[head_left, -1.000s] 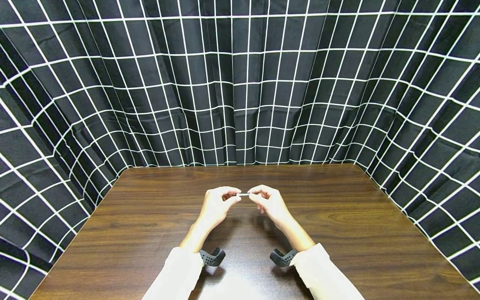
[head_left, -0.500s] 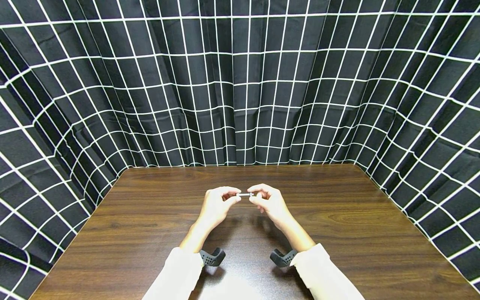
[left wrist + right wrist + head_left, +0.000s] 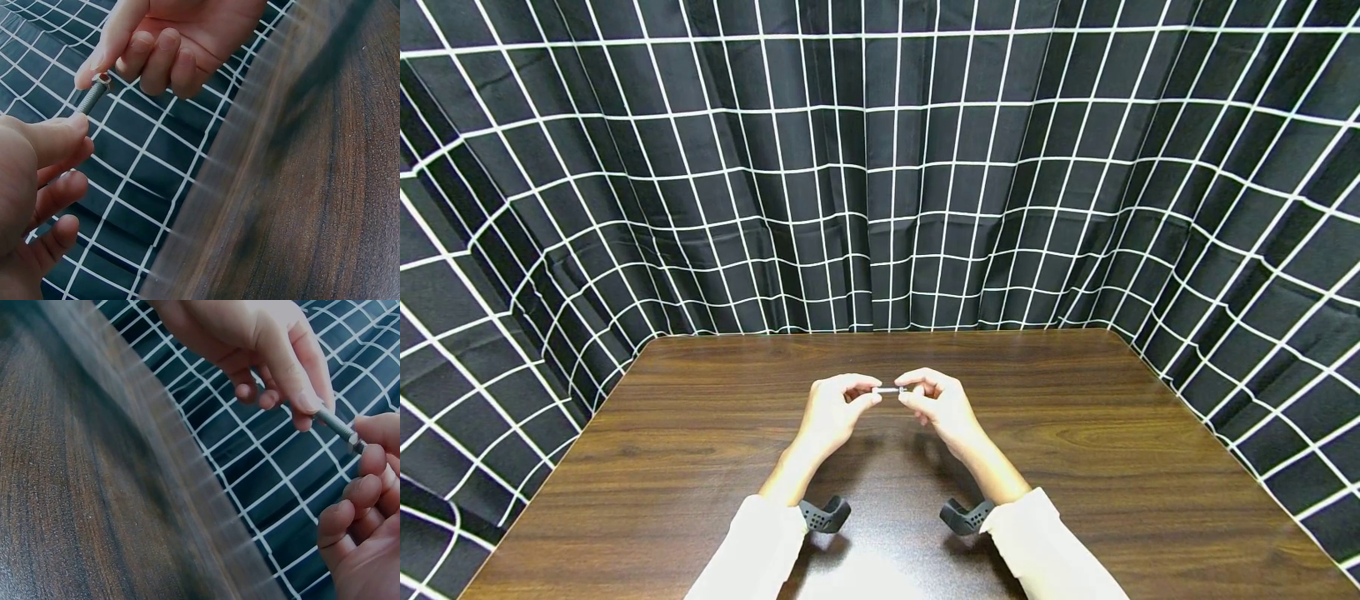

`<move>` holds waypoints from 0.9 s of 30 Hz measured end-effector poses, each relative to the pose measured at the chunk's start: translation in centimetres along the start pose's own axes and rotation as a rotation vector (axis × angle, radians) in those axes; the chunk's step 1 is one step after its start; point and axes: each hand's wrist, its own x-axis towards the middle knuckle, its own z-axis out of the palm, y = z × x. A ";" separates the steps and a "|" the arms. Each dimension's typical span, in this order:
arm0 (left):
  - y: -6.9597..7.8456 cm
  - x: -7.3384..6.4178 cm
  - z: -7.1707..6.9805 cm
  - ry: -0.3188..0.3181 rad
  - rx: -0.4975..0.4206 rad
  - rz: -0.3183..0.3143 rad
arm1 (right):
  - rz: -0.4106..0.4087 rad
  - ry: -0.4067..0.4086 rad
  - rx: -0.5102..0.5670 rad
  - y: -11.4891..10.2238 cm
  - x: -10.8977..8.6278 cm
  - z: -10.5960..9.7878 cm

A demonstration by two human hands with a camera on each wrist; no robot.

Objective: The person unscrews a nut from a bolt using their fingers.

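Bolt (image 3: 335, 425) sits at 6 o'clock, head view. L hand (image 3: 835, 406), at its 9, pinches one end; can't tell if R hand (image 3: 942, 407), at 3, pinches too. If L slips, bolt prob drops.

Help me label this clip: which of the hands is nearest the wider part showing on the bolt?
The right hand: its fingertips are by the wider part, while the left hand pinches the bolt farther along.
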 end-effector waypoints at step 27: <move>0.0 -0.3 0.2 -0.022 0.075 0.000 | 0.200 0.012 -0.147 -3.5 -0.8 0.8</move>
